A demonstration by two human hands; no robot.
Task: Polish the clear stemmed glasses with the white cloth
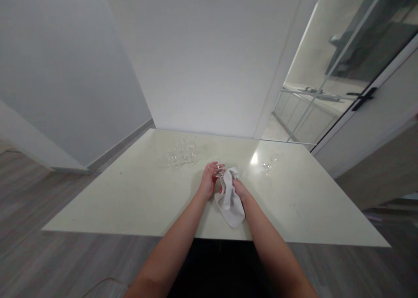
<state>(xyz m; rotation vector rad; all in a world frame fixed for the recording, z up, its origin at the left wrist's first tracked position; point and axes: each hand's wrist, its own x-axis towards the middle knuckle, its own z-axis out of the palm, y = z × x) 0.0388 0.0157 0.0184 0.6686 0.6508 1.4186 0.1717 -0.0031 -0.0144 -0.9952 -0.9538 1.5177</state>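
My left hand [209, 179] is closed around a small clear glass [219, 171], whose exact shape is partly covered by the fingers. Against the glass, from the right, my right hand [239, 188] grips a white cloth [230, 202] that hangs down toward the table's front edge. Some of the right fingers are hidden inside the cloth. Beyond my left hand, several clear glasses [183, 154] stand grouped on the white table [130, 193]. To the right, a smaller set of clear glassware [269, 162] is on the tabletop, too faint to count.
A white wall [209, 71] rises behind the table's far edge. At the right is a glazed door with a black handle [364, 98]. Grey wood-look floor [29, 202] runs along the table's left side, and a thin cable [104, 279] lies on it near the front.
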